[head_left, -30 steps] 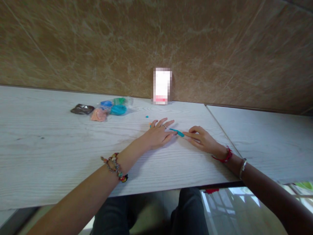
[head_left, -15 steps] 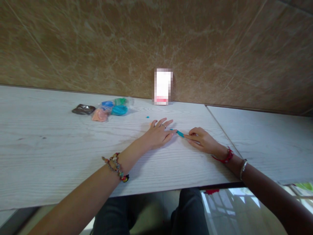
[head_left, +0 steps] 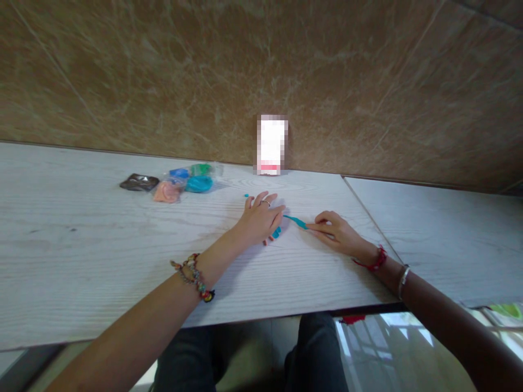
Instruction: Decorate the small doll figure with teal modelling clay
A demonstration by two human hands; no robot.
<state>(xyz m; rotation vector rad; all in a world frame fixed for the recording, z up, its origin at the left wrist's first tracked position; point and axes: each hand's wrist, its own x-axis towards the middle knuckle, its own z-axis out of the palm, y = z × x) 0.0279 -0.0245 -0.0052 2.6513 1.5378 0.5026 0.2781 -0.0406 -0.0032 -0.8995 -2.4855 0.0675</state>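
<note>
My right hand [head_left: 335, 231] pinches a slim teal piece [head_left: 300, 222] that narrows toward its left tip. I cannot tell whether it is a plastic clay tool or clay. My left hand [head_left: 259, 218] is held just left of that tip, its fingers apart. Under its index finger and thumb side, small teal clay pieces [head_left: 277, 232] lie on the white tabletop [head_left: 229, 291], partly covered. Little orange-red bits [head_left: 267, 240] show beside them, partly hidden by the hand. Beyond the left fingers sits a tiny teal bit [head_left: 246, 195].
At the back left are clear bags of coloured clay: brown [head_left: 139, 182], peach [head_left: 166, 191], teal [head_left: 199, 184], blue [head_left: 178, 173] and green [head_left: 201, 169]. A blurred-out upright white object [head_left: 272, 144] leans on the brown marbled wall [head_left: 163, 81]. A seam [head_left: 370, 212] crosses the tabletop at right.
My left hand has drawn left, away from the teal piece's tip, uncovering teal pieces and orange-red bits near its thumb side. The right hand keeps its grip and has barely moved.
</note>
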